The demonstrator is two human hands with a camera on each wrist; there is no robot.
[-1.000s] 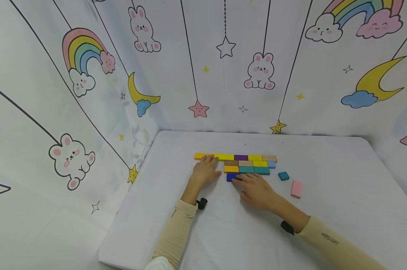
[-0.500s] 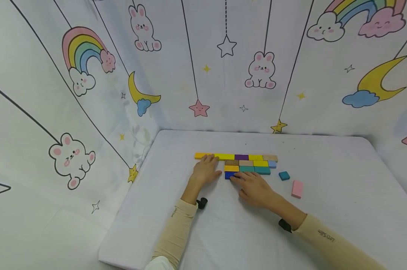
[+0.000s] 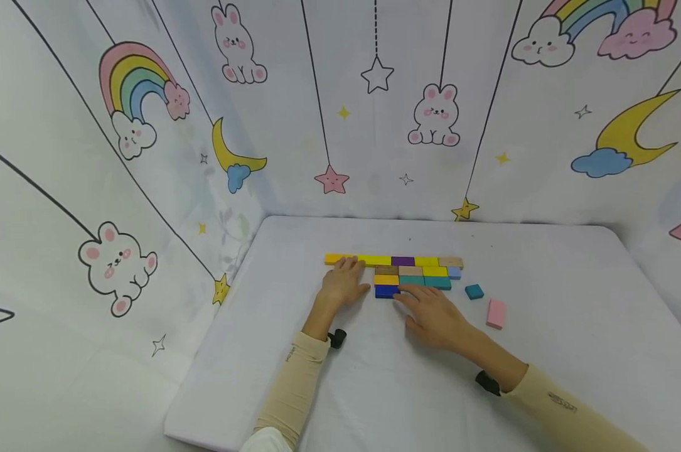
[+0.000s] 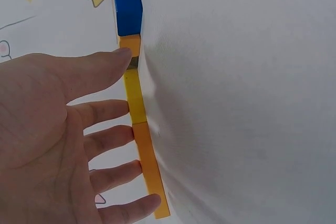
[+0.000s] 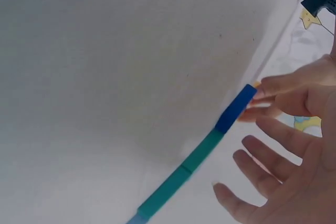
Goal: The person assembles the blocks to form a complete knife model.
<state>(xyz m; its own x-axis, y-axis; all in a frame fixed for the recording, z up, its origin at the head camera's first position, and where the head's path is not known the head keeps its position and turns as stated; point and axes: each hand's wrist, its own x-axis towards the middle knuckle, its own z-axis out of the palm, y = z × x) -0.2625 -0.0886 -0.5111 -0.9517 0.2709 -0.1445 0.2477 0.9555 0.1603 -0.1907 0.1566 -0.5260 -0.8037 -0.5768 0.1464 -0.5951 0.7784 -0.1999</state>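
Flat coloured blocks lie in four stepped rows on the white table. My left hand point(image 3: 343, 285) has its fingertips against the front side of the orange block point(image 3: 336, 258) and the long yellow block point(image 3: 376, 260) of the far row; in the left wrist view its fingers are spread and fairly straight. A blue block point(image 3: 385, 291) forms the nearest row, flush against the amber block point(image 3: 386, 280). My right hand point(image 3: 433, 314) hovers at the blue block's right end, fingers relaxed and apart. In the right wrist view, teal blocks point(image 5: 168, 187) continue from the blue one.
A small teal block point(image 3: 474, 291) and a pink block point(image 3: 495, 313) lie loose to the right of the rows. Purple point(image 3: 402, 261) and light blue point(image 3: 454, 273) blocks sit within the rows. A cartoon-printed curtain point(image 3: 295, 125) stands behind the table.
The blue block has slid away from me and slightly left, up against the amber block. My right hand followed it, then drew back right off it. The left hand stayed put.
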